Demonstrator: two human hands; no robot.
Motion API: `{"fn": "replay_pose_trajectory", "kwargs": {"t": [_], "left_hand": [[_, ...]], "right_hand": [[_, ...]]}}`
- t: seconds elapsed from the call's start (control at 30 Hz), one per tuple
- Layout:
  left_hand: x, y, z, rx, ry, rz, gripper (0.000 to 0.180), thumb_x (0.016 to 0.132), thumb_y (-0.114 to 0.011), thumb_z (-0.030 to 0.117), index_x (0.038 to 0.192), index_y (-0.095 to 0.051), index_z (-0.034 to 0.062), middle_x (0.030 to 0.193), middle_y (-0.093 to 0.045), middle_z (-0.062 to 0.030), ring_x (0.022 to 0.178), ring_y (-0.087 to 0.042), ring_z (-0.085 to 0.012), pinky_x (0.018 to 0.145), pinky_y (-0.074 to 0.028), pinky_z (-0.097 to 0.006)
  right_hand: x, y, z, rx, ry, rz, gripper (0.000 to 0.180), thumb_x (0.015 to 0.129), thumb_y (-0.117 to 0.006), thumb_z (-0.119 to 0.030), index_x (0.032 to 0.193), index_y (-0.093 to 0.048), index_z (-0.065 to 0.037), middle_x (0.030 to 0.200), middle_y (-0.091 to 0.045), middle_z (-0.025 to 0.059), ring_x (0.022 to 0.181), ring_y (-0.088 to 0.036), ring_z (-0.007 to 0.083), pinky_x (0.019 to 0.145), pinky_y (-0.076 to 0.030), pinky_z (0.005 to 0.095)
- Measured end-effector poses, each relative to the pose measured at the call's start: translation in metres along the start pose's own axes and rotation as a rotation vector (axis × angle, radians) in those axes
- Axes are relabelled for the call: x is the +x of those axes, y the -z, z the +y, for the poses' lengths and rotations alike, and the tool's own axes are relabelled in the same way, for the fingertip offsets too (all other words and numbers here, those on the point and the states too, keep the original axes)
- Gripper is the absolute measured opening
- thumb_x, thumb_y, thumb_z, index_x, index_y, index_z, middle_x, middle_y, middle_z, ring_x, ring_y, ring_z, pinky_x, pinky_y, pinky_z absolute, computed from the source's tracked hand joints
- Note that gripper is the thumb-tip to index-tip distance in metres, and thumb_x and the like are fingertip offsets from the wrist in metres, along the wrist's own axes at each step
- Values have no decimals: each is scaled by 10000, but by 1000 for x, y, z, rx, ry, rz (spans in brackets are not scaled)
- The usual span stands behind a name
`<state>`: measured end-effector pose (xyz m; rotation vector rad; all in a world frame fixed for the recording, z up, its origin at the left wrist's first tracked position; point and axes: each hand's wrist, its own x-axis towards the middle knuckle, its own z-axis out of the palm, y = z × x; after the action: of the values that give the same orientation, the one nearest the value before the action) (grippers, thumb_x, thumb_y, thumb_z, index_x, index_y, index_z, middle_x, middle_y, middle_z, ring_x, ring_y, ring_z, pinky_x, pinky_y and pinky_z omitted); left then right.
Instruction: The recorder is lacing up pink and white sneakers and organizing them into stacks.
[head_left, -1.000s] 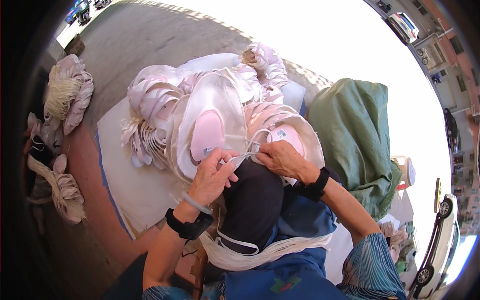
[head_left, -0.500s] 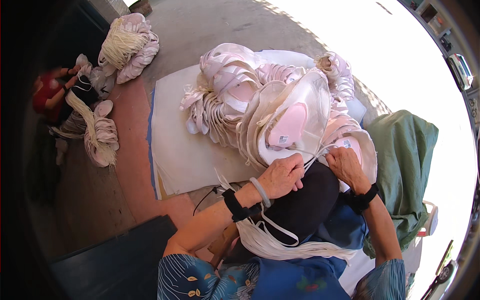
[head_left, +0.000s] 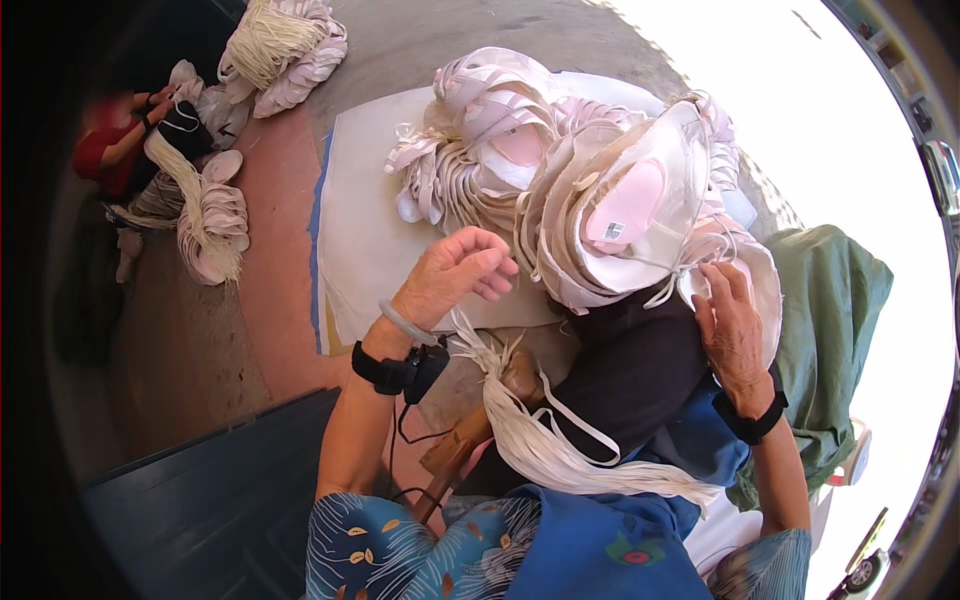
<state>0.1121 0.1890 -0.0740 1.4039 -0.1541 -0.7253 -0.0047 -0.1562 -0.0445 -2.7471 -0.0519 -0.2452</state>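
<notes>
A stack of cream, cup-shaped fabric pieces [head_left: 565, 235] leans on my knee, the front one with a pink foot-shaped pad [head_left: 630, 200] inside. Thin white cord [head_left: 668, 285] is tied round the stack near its lower right, with a loose loop. My left hand [head_left: 458, 275] hangs left of the stack with nothing in it, fingers loosely bent and apart. Beside the cord my right hand [head_left: 732, 325] is open, fingertips near the pieces at right; whether they touch is unclear. A bunch of white cords [head_left: 560, 450] lies across my lap.
More bundled pink-and-white pieces [head_left: 485, 120] rest on a white sheet [head_left: 370, 200] ahead. Green cloth [head_left: 830, 340] covers something at right. A dark board [head_left: 220, 470] is at lower left. A co-worker in red [head_left: 110, 150] sits at far left near another bundle [head_left: 285, 50].
Both hands have let go of the white cord. My left hand has moved left and up, away from the stack; my right fingers have opened. The view has shifted a little.
</notes>
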Motion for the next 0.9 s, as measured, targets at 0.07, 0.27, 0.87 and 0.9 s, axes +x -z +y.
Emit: {"fn": "replay_pose_trajectory", "kwargs": {"t": [0.07,0.27,0.87,0.9], "left_hand": [[-17,47,-30,-10,87,312,226,973,-563,236,1097,-569,47,975,-657,-85,812,-650,-150,700,-547,-276],[-86,132,-163,-159,438,790,174,924,-571,196,1030,-563,59,886,-661,-89,701,-634,-177,609,-548,-306],[-107,172,-286,252,772,820,121,883,-539,138,873,-616,44,763,-673,-109,611,-663,-215,532,-542,-351],[-104,174,-295,293,777,803,167,874,-549,156,924,-632,21,811,-698,-129,617,-671,-245,575,-555,-370]], "right_hand": [[-6,4,-20,139,6,-65,412,850,-673,-189,1218,-547,-52,1200,-532,167,1017,-590,375,839,-501,445],[-17,-4,-47,168,166,-184,461,822,-717,-277,1189,-588,-29,1211,-538,175,1149,-505,371,1008,-391,453],[19,3,-34,236,-171,-367,538,883,-597,-359,1279,-549,1,1329,-477,247,1249,-465,400,1053,-374,410],[26,3,-34,235,-175,-368,538,883,-597,-359,1279,-549,1,1329,-477,247,1249,-465,400,1053,-374,410]]}}
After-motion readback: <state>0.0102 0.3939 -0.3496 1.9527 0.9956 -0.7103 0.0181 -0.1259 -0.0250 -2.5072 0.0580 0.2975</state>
